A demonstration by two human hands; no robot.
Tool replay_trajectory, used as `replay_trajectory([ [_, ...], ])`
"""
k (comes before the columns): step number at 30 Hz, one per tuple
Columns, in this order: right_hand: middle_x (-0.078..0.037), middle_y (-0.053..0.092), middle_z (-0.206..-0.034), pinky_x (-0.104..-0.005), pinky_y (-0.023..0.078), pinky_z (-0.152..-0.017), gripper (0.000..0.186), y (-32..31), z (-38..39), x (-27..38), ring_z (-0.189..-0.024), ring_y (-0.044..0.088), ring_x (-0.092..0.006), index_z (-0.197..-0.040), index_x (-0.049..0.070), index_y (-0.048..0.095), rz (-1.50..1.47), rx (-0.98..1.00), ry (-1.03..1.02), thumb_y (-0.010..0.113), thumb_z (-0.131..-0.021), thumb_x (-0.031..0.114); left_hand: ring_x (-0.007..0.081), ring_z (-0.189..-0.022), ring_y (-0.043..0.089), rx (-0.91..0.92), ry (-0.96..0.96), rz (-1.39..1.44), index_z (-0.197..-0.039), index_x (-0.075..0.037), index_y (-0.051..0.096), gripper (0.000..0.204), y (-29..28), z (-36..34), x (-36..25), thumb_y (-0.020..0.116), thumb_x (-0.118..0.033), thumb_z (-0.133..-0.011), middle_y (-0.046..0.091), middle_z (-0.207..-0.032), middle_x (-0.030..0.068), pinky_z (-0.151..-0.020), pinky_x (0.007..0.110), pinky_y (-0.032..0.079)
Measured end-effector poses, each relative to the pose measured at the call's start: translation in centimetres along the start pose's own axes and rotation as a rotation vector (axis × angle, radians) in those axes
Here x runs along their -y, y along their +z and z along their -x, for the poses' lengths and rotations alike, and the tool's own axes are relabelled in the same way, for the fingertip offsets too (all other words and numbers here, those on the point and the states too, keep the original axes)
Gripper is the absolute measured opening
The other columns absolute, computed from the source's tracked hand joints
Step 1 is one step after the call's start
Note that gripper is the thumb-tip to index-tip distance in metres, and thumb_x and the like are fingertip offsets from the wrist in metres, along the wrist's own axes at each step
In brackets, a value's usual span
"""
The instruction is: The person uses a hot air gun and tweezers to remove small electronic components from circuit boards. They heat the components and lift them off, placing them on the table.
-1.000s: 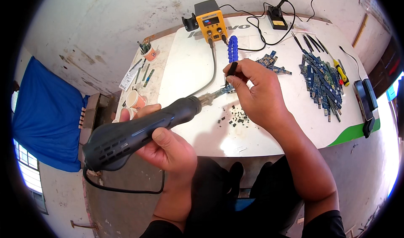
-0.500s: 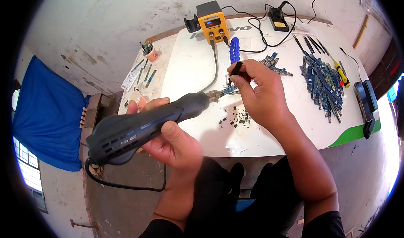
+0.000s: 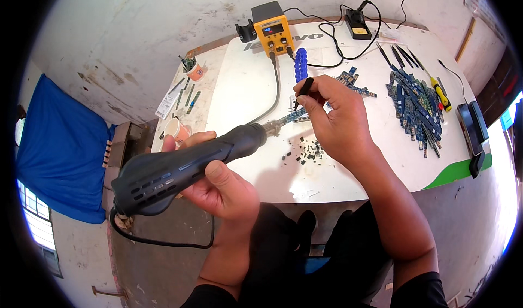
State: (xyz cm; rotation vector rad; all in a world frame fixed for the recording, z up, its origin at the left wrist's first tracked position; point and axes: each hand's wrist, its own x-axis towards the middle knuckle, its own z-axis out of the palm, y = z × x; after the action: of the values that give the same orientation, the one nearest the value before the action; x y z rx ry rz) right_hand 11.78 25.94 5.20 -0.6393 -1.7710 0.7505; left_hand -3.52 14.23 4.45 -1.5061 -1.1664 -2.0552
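My left hand (image 3: 226, 191) is wrapped round a black hot air gun (image 3: 185, 169), its metal nozzle pointing right at a narrow circuit board strip (image 3: 295, 115). In my right hand (image 3: 340, 117) a pair of black tweezers (image 3: 305, 90) is pinched between thumb and fingers, tips down over the strip. My right fingers hide part of the strip and whatever supports it. Below it, small black chips (image 3: 310, 154) lie scattered on the white table (image 3: 239, 103). A blue jointed holder arm (image 3: 300, 65) stands just beyond the tweezers.
A yellow hot air station (image 3: 274, 31) stands at the back, its hose running to the gun. Right of it are a soldering iron stand (image 3: 358, 25), a pile of board strips (image 3: 415, 109) and a yellow screwdriver (image 3: 441, 94). Paper cups (image 3: 175, 128) stand at left.
The hot air gun's nozzle has shifted slightly left and down, away from the strip. My right hand and the tweezers stay almost where they were.
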Motion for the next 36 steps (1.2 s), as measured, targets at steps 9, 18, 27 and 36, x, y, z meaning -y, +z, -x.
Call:
replay_trajectory([
  [9,-0.017,0.067,-0.089,-0.0375,0.053,-0.073,0.012,0.1,0.0,0.1,-0.081,0.068,-0.0329,-0.104,0.0,0.067,-0.006,0.004,0.013,0.067,-0.092,0.0,0.0231,-0.116,0.057,0.031,0.012,0.027,-0.154,0.009,0.02,0.064,0.5,-0.1,-0.6,0.049,-0.027,-0.109,0.059,-0.124,0.0194,-0.107,0.039,0.044],
  [18,-0.018,0.067,-0.09,-0.0378,0.053,-0.073,0.012,-0.1,0.0,0.4,-0.081,0.068,-0.0332,-0.104,0.0,0.067,-0.005,-0.001,0.021,0.066,-0.092,0.0,0.0222,-0.116,0.054,0.01,-0.018,-0.072,-0.153,0.008,0.021,0.064,0.9,0.1,-0.7,0.05,-0.028,-0.109,0.06,-0.121,0.0198,-0.105,0.037,0.043],
  [27,-0.012,0.068,-0.089,-0.0325,0.051,-0.074,0.011,-0.1,0.0,0.3,-0.078,0.063,-0.0219,-0.104,0.0,0.068,0.015,-0.002,0.031,0.066,-0.092,-0.002,0.0207,-0.107,0.056,-0.019,-0.086,0.089,-0.153,0.008,0.018,0.078,1.4,-0.4,-0.2,0.059,-0.037,-0.105,0.061,-0.116,0.0203,-0.095,0.033,0.048],
  [36,-0.018,0.068,-0.092,-0.0378,0.054,-0.073,0.011,-0.1,0.0,0.4,-0.081,0.068,-0.034,-0.104,0.0,0.067,-0.007,-0.007,0.042,0.067,-0.093,0.002,0.0185,-0.104,0.057,-0.008,-0.034,0.125,-0.154,0.007,0.022,0.062,1.5,-0.3,0.1,0.05,-0.025,-0.109,0.062,-0.115,0.0208,-0.099,0.033,0.044],
])
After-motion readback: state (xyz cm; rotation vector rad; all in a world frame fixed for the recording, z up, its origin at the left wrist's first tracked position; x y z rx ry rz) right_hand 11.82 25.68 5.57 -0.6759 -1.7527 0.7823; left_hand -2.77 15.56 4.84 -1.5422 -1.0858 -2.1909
